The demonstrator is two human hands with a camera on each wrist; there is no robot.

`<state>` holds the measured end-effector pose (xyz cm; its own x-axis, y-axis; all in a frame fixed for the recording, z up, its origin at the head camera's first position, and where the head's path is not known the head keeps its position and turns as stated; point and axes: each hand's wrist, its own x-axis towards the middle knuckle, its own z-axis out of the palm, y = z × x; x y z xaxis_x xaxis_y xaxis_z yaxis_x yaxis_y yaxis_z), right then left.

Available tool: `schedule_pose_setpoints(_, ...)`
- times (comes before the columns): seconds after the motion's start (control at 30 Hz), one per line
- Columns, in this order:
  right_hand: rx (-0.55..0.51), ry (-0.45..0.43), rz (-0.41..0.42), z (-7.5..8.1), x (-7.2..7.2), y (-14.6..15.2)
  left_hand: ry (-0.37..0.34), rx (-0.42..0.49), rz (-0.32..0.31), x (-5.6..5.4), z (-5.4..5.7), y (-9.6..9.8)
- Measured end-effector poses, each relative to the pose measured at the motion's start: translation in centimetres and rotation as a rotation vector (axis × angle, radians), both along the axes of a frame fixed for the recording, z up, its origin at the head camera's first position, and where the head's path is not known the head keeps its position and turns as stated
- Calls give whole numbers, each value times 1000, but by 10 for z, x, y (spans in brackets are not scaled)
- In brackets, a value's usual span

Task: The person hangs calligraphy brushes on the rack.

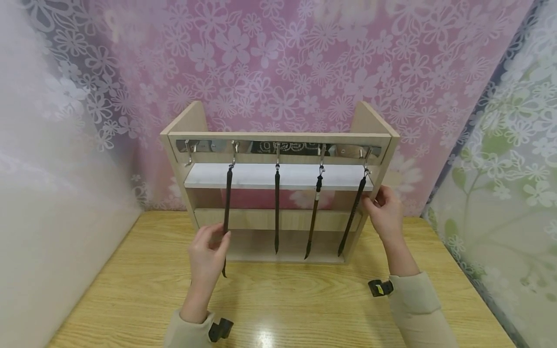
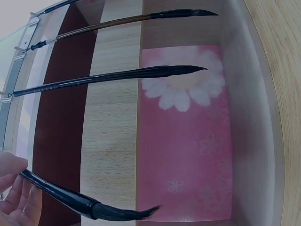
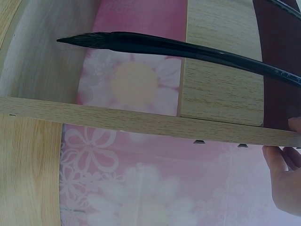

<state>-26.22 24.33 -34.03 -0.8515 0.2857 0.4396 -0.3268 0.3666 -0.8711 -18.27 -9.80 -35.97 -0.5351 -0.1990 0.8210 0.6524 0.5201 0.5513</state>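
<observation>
A light wooden rack [image 1: 278, 137] stood on the wooden table [image 1: 278, 299] against a pink flowered curtain [image 1: 304, 58]; a metal rail of hooks [image 1: 278, 147] ran under its top board, and four dark calligraphy brushes hung from it by their loops, bristle tips down. The left hand [image 1: 208, 256] pinched the leftmost brush [image 1: 227, 203] low on its handle between thumb and fingertips, the fingers curled round the shaft; that brush ran long axis near vertical from its hook down past the hand, its tip pointing at the table in front of the rack's base; in the left wrist view the same leftmost brush [image 2: 75, 200] crossed the fingers [image 2: 21, 197], its tuft clear of them. The right hand [image 1: 385, 212] lay at the rack's right side panel, fingers curled about the panel's front edge, just beside the upper handle of the rightmost brush [image 1: 351, 217]; whether it touched that brush could not be told; the brush slanted, top toward the right hook, tip down and leftward. The second brush [image 1: 276, 208] hung plumb; the third brush [image 1: 314, 217] leaned slightly.
</observation>
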Motion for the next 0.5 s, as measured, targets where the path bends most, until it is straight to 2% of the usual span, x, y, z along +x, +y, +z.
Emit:
schedule_pose_setpoints(0.3, 9, -8, -5, -2, 1, 1, 8, -8, 11, -1, -1, 0)
schedule_pose_setpoints(0.5, 9, -5, -8, 0, 1, 0, 15, 2, 7, -16, -21, -7)
